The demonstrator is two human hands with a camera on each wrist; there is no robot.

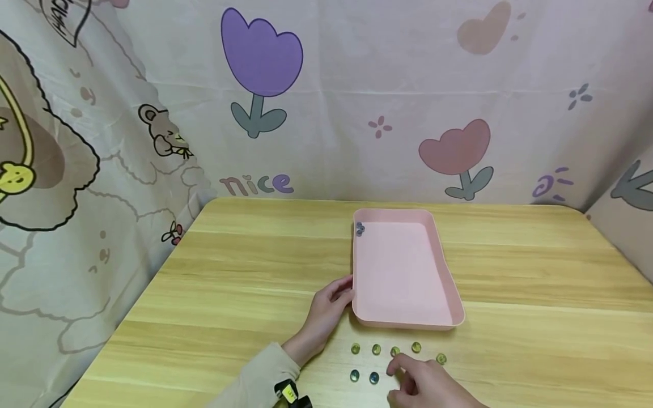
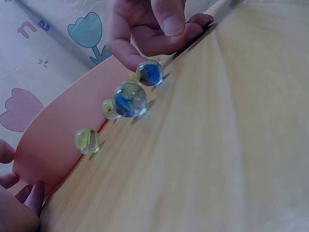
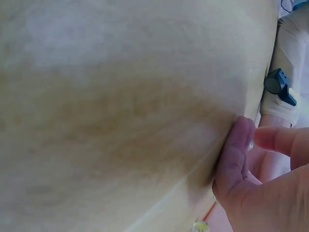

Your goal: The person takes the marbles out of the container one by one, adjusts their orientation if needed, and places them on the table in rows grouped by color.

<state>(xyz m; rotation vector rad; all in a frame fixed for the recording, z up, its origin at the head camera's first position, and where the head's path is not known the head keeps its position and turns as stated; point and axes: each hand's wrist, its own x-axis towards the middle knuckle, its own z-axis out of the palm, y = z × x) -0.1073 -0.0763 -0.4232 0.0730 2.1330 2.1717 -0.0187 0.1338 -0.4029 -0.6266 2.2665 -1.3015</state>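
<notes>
My left hand (image 1: 323,317) touches the outside of the left wall of a pink tray (image 1: 403,326). Its fingertips meet the wall close to the near left corner. On the table, my right hand (image 1: 425,382) has its index finger bent down beside a blue glass marble (image 1: 374,378), the thumb held apart. A second blue marble (image 1: 354,375) lies to the left. Between the hand and the tray runs a loose row of yellow-green marbles (image 1: 376,349); the index finger partly covers one of them. Small bluish marbles (image 1: 360,229) cluster in the tray's far left corner.
The wooden table (image 1: 245,260) ends at a printed cloth (image 1: 336,153) hung behind it, with more cloth at both sides. A black device (image 1: 292,392) is strapped over the left sleeve (image 1: 262,377).
</notes>
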